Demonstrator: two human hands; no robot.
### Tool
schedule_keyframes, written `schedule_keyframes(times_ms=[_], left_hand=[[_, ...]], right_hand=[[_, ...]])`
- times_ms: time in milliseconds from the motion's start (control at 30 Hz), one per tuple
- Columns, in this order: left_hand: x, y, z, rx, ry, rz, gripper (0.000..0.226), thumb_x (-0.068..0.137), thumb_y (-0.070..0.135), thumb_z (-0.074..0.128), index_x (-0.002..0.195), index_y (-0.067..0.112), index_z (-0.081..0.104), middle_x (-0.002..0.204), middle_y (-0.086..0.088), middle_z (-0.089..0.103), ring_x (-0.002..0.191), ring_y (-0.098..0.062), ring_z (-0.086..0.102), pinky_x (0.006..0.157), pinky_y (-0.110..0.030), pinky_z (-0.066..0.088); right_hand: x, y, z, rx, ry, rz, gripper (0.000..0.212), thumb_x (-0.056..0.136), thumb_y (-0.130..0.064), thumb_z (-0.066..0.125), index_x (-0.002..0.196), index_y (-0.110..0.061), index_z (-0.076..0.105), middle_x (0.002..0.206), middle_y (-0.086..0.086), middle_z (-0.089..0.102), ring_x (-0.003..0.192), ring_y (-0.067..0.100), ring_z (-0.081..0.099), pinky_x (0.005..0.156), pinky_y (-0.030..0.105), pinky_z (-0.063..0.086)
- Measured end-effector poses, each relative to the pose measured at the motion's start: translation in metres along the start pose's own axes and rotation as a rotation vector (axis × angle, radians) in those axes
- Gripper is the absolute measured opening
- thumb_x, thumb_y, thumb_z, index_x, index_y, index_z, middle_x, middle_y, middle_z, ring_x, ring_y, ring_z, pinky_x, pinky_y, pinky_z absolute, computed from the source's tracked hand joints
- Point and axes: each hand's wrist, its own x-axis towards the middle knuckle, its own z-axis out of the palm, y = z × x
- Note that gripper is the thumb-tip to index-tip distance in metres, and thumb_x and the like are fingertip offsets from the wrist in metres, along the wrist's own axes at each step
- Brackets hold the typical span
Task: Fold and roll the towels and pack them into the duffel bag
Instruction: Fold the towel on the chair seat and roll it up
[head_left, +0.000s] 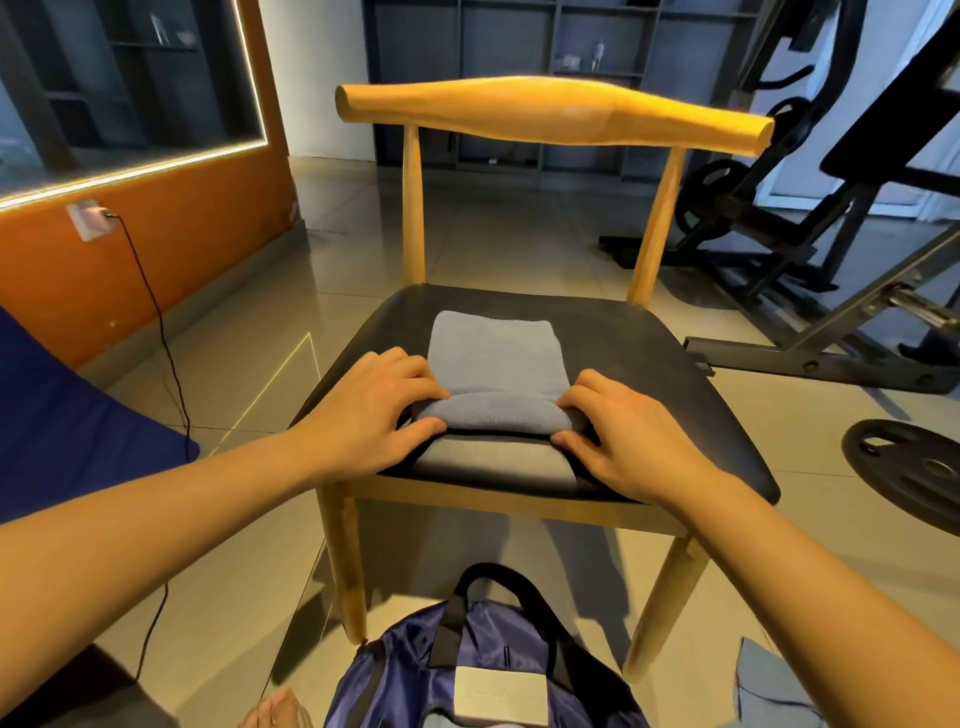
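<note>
Grey-blue folded cloth towel (491, 364) on black chair seat (675, 395) | left hand (363, 415), right hand (628, 441) palm-down, fingers curled, gripping its rolled near edge

Gym corner with a wooden chair (556, 111) on a tiled floor (493, 228).
Black seat, tan backrest and legs; right, a weight plate (906, 470) flat beside a black machine (753, 208); left, an orange wall (156, 260) with light strip (130, 169), socket (85, 218) and hanging cable (161, 332); behind, dark shelves (545, 78).

A plain grey-blue towel (491, 364) is seen on a black chair seat (675, 395) framed in light wood; at six o'clock, a navy duffel bag (483, 670) with black straps.
</note>
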Motion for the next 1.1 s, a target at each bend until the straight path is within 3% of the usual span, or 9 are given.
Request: schedule_keyframes(times_ms=[233,400,467,567,633,733,833,1000,1100], left_hand=[[0.011,-0.002,0.001,-0.145,-0.102,-0.195,0.036,0.102,0.053,0.038,0.102,0.029,0.065,0.096,0.013,0.054,0.092,-0.01,0.047,0.083,-0.029,0.035],[0.018,0.001,0.002,-0.381,-0.123,-0.371,0.011,0.104,0.037,0.05,0.104,0.029,0.058,0.1,0.011,0.061,0.094,-0.012,0.059,0.083,-0.026,0.048],[0.021,0.001,0.0,-0.415,-0.138,-0.405,0.013,0.105,0.035,0.049,0.103,0.029,0.06,0.1,0.01,0.064,0.092,-0.015,0.062,0.08,-0.027,0.052],[0.029,0.0,0.0,-0.417,-0.14,-0.476,0.019,0.104,0.037,0.051,0.102,0.025,0.066,0.099,0.006,0.067,0.089,-0.018,0.065,0.082,-0.034,0.056],[0.032,0.0,0.002,-0.298,-0.018,-0.437,0.018,0.101,0.037,0.057,0.099,0.024,0.07,0.095,0.006,0.067,0.087,-0.015,0.062,0.08,-0.036,0.052],[0.032,0.007,0.001,-0.093,0.207,-0.144,0.016,0.099,0.034,0.062,0.103,0.024,0.075,0.102,0.008,0.066,0.094,-0.012,0.057,0.085,-0.038,0.05],[0.031,0.019,0.006,-0.013,0.161,0.111,0.025,0.098,0.037,0.063,0.114,0.024,0.077,0.107,0.008,0.07,0.096,-0.012,0.058,0.081,-0.035,0.047],[0.038,0.021,0.019,-0.111,0.088,-0.021,0.029,0.102,0.038,0.057,0.122,0.026,0.074,0.106,0.008,0.071,0.096,-0.011,0.058,0.083,-0.039,0.049],[0.046,0.018,0.022,-0.142,0.041,-0.107,0.03,0.104,0.037,0.051,0.123,0.028,0.073,0.107,0.008,0.063,0.098,-0.011,0.049,0.088,-0.038,0.044]], right_hand=[[0.009,0.003,-0.006,0.16,-0.12,0.079,0.03,0.105,-0.045,0.045,0.092,-0.022,0.06,0.091,-0.008,0.049,0.081,0.012,0.052,0.072,0.034,0.047],[0.017,0.001,-0.003,0.274,-0.104,0.195,0.048,0.105,-0.042,0.041,0.081,-0.004,0.057,0.084,0.016,0.056,0.075,0.03,0.054,0.07,0.048,0.046],[0.021,0.0,-0.002,0.332,-0.093,0.244,0.052,0.105,-0.042,0.043,0.072,-0.002,0.048,0.075,0.02,0.05,0.066,0.033,0.046,0.061,0.043,0.038],[0.027,-0.002,-0.003,0.44,-0.092,0.33,0.049,0.102,-0.041,0.051,0.064,-0.013,0.037,0.061,0.008,0.03,0.057,0.021,0.028,0.059,0.037,0.025],[0.031,-0.001,-0.002,0.478,-0.097,0.386,0.05,0.098,-0.039,0.057,0.06,-0.015,0.033,0.055,0.003,0.025,0.054,0.018,0.024,0.059,0.036,0.023],[0.035,0.0,0.001,0.487,-0.117,0.424,0.053,0.096,-0.036,0.06,0.056,-0.019,0.03,0.05,-0.003,0.023,0.051,0.018,0.023,0.058,0.037,0.024],[0.038,0.001,0.001,0.495,-0.127,0.461,0.052,0.094,-0.035,0.06,0.054,-0.02,0.03,0.047,-0.005,0.022,0.052,0.018,0.024,0.058,0.037,0.024],[0.04,-0.002,0.002,0.34,-0.017,0.5,0.048,0.093,-0.044,0.061,0.063,-0.01,0.045,0.059,0.007,0.041,0.058,0.023,0.039,0.056,0.036,0.033],[0.035,-0.004,-0.001,0.135,0.239,0.244,0.022,0.095,-0.038,0.066,0.088,-0.017,0.065,0.089,0.0,0.055,0.079,0.019,0.053,0.068,0.037,0.047]])
